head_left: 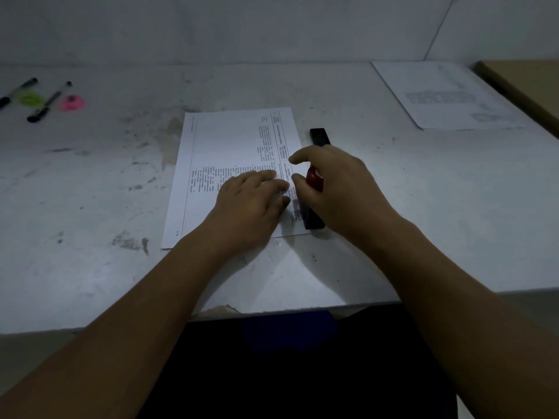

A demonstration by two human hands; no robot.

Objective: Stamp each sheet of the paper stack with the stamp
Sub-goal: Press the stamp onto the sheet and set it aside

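From the head camera, the paper stack [230, 173] lies in the middle of the white desk [90, 237], its printed text running sideways. The left hand [251, 204] rests flat and spread on the top sheet, fingers toward the right edge, holding nothing — it only pins the paper down. The right hand [332, 186] is closed around the stamp [314, 189], whose red knob shows between thumb and fingers while its dark base sits at the stack's right edge, near the bottom corner. Whether the base is pressed onto the sheet or just off it, I cannot tell. A black ink pad [320, 137] lies just beyond the right hand, beside the stack. A separate sheet [447, 95] lies well apart at the far right; two pens [48, 101] and two small coloured discs sit far left.

The step in hand looks like pressing the mark near that right margin. To do it well, keep the stamp upright and push straight down with even weight — no rocking, which would likely smear it. The left hand should hold the sheet still until the stamp lifts cleanly.
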